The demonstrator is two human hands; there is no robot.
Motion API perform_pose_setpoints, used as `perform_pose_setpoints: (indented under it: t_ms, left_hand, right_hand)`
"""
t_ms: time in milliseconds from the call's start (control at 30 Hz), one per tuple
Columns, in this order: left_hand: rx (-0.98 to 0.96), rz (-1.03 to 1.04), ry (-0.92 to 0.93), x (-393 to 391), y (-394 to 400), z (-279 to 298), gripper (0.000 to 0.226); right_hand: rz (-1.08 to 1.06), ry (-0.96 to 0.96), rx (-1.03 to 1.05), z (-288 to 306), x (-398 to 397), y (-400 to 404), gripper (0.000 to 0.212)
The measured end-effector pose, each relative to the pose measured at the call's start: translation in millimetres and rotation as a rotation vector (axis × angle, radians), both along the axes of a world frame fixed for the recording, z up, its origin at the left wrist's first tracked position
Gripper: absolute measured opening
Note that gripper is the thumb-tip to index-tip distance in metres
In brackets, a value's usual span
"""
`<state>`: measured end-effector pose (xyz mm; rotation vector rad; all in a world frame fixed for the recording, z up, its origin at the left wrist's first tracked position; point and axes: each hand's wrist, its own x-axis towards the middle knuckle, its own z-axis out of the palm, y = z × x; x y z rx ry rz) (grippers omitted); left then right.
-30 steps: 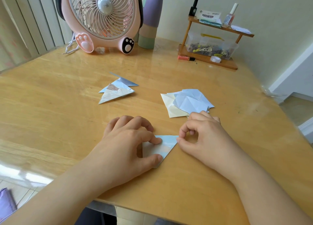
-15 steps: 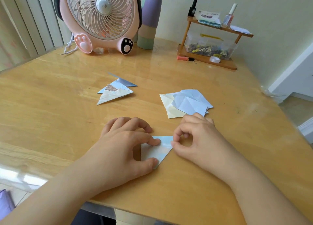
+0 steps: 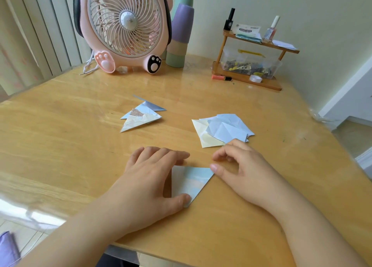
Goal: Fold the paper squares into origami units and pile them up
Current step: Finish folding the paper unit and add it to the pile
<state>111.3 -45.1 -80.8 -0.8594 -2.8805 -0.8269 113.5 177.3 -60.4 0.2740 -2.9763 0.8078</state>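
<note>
Clear plastic box on wooden rack holds small clips.

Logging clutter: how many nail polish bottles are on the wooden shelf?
2. A black bottle stands at the top tier's left end of the wooden shelf, a pink one toward its right. Others may be hidden.

The wooden table carries one pale blue folded paper triangle, one pile of folded triangular units, one heap of unfolded squares, one pink fan, two nail-polish bottles.
</note>
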Motion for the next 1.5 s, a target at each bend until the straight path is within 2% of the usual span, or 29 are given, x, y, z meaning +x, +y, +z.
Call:
perform_pose_setpoints:
  t_ms: [233,367,433,500,567,667,733,867,1033,1200,1333,1500]
  left_hand:
    - [0.034,0.012,-0.042,-0.1,0.4,1.8,0.079]
    - [0.082,0.003,-0.104,1.6,1.2,6.6,0.064]
    - [0.124,-0.006,-0.151,3.3,2.6,9.5,0.058]
    - [0.226,0.007,-0.22,5.1,3.5,12.5,0.058]
    - [0.43,0.054,-0.324,5.2,4.2,13.2,0.058]
    - [0.678,0.103,-0.456,3.7,6.5,14.4,0.036]
    - [0.786,0.088,-0.564,4.5,7.6,16.8,0.026]
    - [0.931,0.058,-0.667,6.0,6.1,21.6,0.023]
    - [1.003,0.024,-0.697,6.9,5.8,24.9,0.028]
    - [0.992,0.022,-0.643,7.4,6.0,24.4,0.032]
    - [1.032,0.027,-0.653,8.2,7.0,26.7,0.026]
    - [1.031,0.077,-0.574,7.5,8.1,25.0,0.019]
  right_hand:
    - [0.056,-0.028,-0.073,2.4,4.8,-12.7,0.011]
    - [0.066,-0.044,-0.02,2.0,7.2,-15.3,0.02]
    - [0.073,-0.05,-0.046,3.1,8.3,-18.0,0.016]
    - [0.043,-0.051,-0.15,6.1,10.0,-20.6,0.014]
    - [0.032,-0.108,-0.347,10.4,11.1,-24.0,0.013]
    - [0.069,-0.151,-0.63,16.1,12.1,-29.2,0.012]
    - [0.07,-0.148,-0.78,19.1,12.1,-30.8,0.013]
    - [0.049,-0.142,-0.938,23.6,12.7,-32.7,0.03]
    - [0.002,-0.121,-0.957,25.6,12.9,-34.4,0.03]
    - [-0.036,-0.09,-0.918,25.0,13.2,-36.6,0.031]
    - [-0.039,-0.07,-0.913,25.8,14.4,-37.8,0.029]
    - [-0.017,-0.07,-0.884,24.8,15.5,-39.5,0.027]
